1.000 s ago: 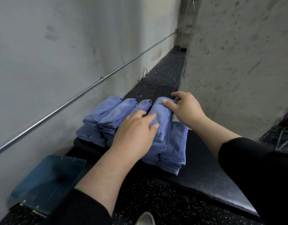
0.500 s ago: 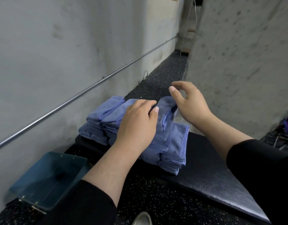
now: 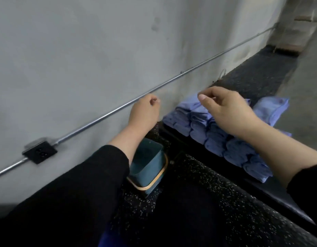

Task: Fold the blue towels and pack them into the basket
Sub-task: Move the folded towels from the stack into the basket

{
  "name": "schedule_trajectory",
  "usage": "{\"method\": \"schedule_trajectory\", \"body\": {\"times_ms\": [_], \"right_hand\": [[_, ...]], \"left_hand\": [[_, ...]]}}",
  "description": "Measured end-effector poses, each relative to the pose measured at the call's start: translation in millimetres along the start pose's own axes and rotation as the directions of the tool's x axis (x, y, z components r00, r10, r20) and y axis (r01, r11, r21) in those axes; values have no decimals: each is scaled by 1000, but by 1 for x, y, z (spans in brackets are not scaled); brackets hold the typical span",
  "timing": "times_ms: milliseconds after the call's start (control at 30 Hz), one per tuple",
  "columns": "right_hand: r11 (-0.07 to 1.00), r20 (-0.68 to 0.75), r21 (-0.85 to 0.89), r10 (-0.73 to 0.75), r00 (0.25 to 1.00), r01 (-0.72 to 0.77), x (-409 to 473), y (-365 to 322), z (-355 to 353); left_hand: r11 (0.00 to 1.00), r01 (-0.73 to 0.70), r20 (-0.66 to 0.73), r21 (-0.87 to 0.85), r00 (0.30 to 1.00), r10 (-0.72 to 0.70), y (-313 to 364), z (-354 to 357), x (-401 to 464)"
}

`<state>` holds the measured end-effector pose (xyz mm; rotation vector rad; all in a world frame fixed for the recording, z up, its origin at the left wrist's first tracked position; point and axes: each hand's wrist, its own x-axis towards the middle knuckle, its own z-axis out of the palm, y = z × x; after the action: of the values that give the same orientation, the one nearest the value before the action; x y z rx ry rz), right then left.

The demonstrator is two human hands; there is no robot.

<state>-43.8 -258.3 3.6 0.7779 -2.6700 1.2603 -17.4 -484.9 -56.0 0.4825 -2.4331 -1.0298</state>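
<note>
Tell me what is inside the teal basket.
The teal basket shows only bare inner walls and part of its floor; no towel is visible. The left forearm covers its near-left corner.

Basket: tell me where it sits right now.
In the head view the teal basket sits on the speckled floor by the wall, just left of the folded blue towels, partly behind the left forearm.

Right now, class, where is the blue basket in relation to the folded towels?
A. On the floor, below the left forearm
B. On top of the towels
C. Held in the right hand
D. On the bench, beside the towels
A: the basket stands on the speckled floor under the left forearm, apart from the folded towels on the bench.
</note>
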Motion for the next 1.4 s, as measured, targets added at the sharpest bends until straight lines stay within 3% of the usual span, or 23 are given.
{"method": "schedule_trajectory", "body": {"times_ms": [133, 267, 433, 633, 833, 900, 1033, 1133, 1267, 1400], "right_hand": [[994, 197, -46, 103, 975, -96, 4, -4, 54], [965, 352, -141, 259, 899, -222, 22, 19, 102], [904, 433, -172, 426, 794, -391, 41, 53, 161], [730, 569, -101, 600, 562, -676, 56, 70, 228], [539, 608, -91, 696, 382, -837, 57, 92, 281], [496, 612, -85, 710, 348, -864, 55, 104, 295], [403, 630, -47, 722, 286, -914, 51, 123, 321], [344, 624, 23, 729, 282, -939, 47, 133, 336], [305, 606, 107, 735, 305, -946, 45, 134, 347], [347, 600, 100, 726, 335, -932, 44, 125, 344]], "left_hand": [[980, 134, 21, 150, 990, -139, -79, -38, 9], [944, 228, 80, 239, 964, -253, -149, -41, 16], [898, 308, 108, 313, 928, -356, -220, -27, 25], [840, 415, 131, 350, 866, -483, -292, -8, 32], [718, 648, 150, 254, 707, -691, -353, 26, 17], [666, 731, 185, 145, 642, -744, -366, 41, 7], [455, 887, 249, -76, 459, -853, -376, 63, -6], [370, 916, 260, -153, 398, -880, -383, 74, -9], [378, 912, 237, -161, 407, -882, -389, 78, -8], [574, 810, 47, 123, 573, -818, -403, 59, -1]]}}
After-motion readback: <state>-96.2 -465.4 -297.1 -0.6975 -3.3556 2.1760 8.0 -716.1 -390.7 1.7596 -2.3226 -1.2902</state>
